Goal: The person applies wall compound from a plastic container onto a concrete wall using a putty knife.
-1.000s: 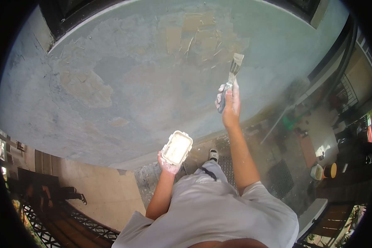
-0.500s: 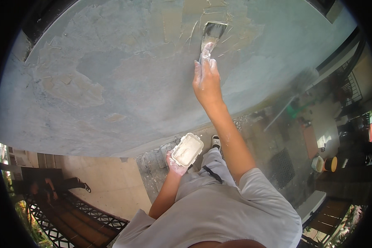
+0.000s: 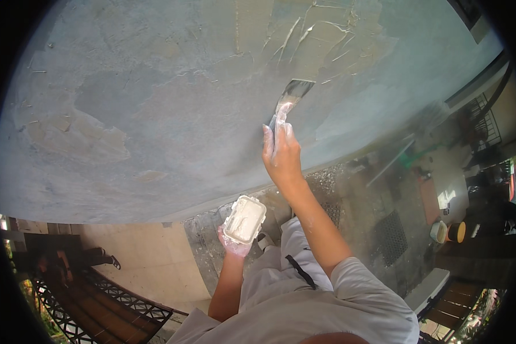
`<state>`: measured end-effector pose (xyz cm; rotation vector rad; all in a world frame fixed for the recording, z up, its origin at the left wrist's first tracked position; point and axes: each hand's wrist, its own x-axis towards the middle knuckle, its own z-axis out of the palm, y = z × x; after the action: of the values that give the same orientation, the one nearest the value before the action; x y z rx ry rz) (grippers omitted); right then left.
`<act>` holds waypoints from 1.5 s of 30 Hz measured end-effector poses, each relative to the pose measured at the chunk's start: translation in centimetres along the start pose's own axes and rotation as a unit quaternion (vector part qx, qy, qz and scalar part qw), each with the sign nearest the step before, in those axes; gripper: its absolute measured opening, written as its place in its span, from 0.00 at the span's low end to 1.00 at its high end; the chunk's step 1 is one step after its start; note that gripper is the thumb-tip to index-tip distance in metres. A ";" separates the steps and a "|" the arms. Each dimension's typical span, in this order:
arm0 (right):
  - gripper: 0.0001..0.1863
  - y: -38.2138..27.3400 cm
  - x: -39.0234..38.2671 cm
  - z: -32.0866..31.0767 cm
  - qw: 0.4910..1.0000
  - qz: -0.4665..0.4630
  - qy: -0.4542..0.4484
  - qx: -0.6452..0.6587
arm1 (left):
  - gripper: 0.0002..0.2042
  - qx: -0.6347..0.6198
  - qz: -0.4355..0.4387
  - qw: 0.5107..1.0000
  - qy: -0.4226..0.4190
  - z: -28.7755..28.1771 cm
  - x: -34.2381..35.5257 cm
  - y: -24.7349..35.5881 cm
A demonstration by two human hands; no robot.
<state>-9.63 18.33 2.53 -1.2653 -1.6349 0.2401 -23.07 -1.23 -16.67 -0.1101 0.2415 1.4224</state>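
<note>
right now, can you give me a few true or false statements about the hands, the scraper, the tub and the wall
1. The right hand holds a scraper with its blade against the wall. True.
2. The left hand is empty. False: it holds a small tub of pale filler.
3. The tub is pressed against the wall. False: it is held low, near the person's legs, away from the wall.
4. The wall shows patches of differing colour, with ridged strokes above the blade. True.
5. Both hands grip the scraper. False: only the right hand does.
</note>
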 end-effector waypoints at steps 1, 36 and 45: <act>0.23 1.0 -0.8 0.5 1.000 -0.008 -0.011 -0.008 | 0.45 0.000 -0.001 1.000 0.003 -0.4 0.3 0.0; 0.26 -8.0 -17.3 -14.8 0.976 0.205 -0.069 0.040 | 0.32 0.027 -0.250 0.966 -0.061 8.3 1.5 -1.6; 0.20 -7.5 -7.1 -14.9 0.991 0.091 -0.077 -0.063 | 0.41 0.032 -0.171 0.981 -0.084 5.2 1.1 1.3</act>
<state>-2.90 3.43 10.40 -1.5260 -1.6872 0.3583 -23.72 1.14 -11.74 0.0211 0.1210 1.0736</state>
